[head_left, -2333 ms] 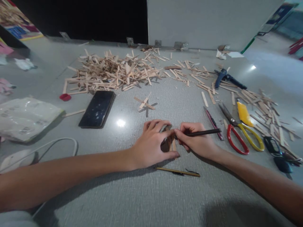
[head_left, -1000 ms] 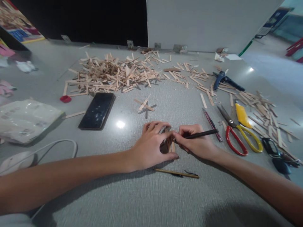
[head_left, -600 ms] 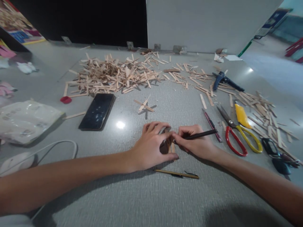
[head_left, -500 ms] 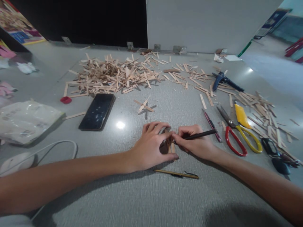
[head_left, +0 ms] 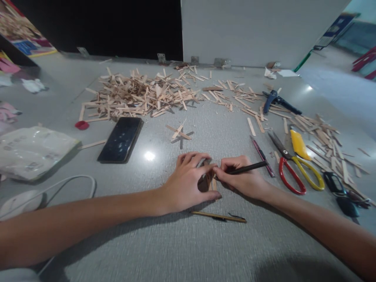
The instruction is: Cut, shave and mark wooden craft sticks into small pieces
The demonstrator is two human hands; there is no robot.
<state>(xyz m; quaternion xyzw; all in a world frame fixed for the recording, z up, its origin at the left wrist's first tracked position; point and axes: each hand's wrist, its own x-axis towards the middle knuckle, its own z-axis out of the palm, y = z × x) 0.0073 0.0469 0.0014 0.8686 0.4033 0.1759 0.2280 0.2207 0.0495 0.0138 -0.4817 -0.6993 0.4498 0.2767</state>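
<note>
Curved over small wooden sticks [head_left: 214, 185] at the middle of the table, my left hand [head_left: 190, 178] grips them between thumb and fingers. The sticks are largely covered by that hand. A black pen [head_left: 249, 168] is pinched in my right hand [head_left: 242, 176], whose fingertips meet my left index finger at the sticks. The pen's tip is hidden. Just below the hands lies a gold pen [head_left: 220, 216]. Beyond them, a few crossed sticks [head_left: 178, 132] rest on the grey table [head_left: 164, 246].
A large stick pile [head_left: 138, 94] spans the back left. A phone [head_left: 121, 140], plastic packet [head_left: 35, 150] and white mouse [head_left: 22, 203] are at left. Scissors [head_left: 292, 170], a yellow cutter [head_left: 299, 145], a dark blue glue gun [head_left: 279, 102] and more sticks [head_left: 333, 147] are at right.
</note>
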